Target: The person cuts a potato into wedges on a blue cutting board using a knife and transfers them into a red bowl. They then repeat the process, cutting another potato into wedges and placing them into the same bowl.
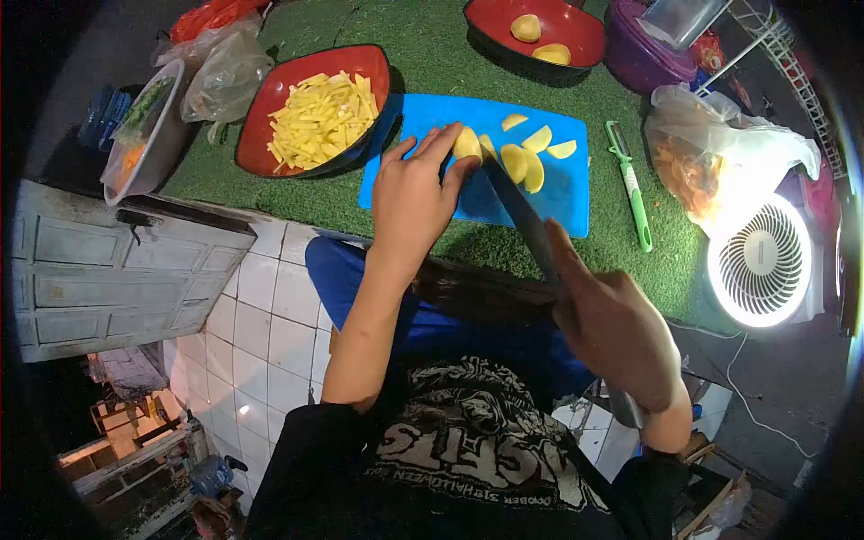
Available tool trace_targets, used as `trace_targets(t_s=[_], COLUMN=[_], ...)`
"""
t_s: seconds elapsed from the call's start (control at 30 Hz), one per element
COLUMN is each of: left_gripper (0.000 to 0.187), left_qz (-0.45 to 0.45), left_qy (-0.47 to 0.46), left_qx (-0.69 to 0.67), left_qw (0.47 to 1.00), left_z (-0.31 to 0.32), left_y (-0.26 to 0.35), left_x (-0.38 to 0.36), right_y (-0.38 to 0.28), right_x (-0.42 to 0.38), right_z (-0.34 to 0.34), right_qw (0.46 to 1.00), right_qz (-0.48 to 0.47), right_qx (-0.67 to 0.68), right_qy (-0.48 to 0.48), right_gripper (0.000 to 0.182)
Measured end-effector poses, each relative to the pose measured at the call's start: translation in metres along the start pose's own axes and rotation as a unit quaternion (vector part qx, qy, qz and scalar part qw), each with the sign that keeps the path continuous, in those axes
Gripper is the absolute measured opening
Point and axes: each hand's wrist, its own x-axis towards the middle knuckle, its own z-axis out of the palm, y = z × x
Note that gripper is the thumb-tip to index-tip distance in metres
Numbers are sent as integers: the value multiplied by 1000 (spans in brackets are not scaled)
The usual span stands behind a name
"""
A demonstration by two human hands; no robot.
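Note:
My left hand [409, 193] grips a peeled potato [465, 145] against the blue cutting board [565, 205]. My right hand [621, 328] is closed round the handle of a large knife [522, 214], its blade slanting across the board with the tip end beside the potato. Just right of the blade lie several pale yellow potato slices [533, 171], some overlapping. A red bowl [362, 61] with a black outside stands left of the board, heaped with potato strips [322, 121]. At the back, a second red bowl [583, 34] holds two peeled potatoes [551, 54].
A green-handled peeler [634, 193] lies right of the board on green turf matting [423, 65]. Beyond it are a plastic bag of peelings [688, 171], a lit round fan [760, 256] and a purple tub [643, 54]. A white container of vegetables [148, 135] stands at the left edge.

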Motion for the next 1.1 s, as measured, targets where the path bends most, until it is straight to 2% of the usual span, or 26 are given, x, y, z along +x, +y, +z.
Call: trace_targets(t_s=[0.03, 0.1, 0.17, 0.3, 0.37, 0.73, 1.1], left_gripper=[41, 42, 42, 42, 42, 29, 26], left_qz=[1, 3, 9, 24, 35, 45, 27], left_qy=[2, 4, 2, -10, -8, 43, 34], left_qx=[-5, -2, 4, -14, -22, -53, -42], left_qw=[1000, 1000, 1000, 1000, 999, 997, 998], left_z=[1, 0, -2, -4, -4, -3, -6], left_y=[-2, -2, 0, -2, -3, -3, 2], left_x=[0, 0, 1, 1, 0, -1, -2], right_y=[1, 6, 11, 7, 8, 12, 13], right_x=[-6, -12, -12, 8, 23, 58, 66], right_z=[-5, -6, -3, 0, 11, 28, 35], right_qw=[995, 990, 992, 993, 992, 990, 990], right_qz=[61, 100, 89, 73, 36, 1, 2], right_qx=[55, 79, 86, 93, 110, 96, 80], right_qy=[-57, -67, -19, 11, 59, 103, 120], right_gripper=[74, 78, 78, 78, 79, 76, 74])
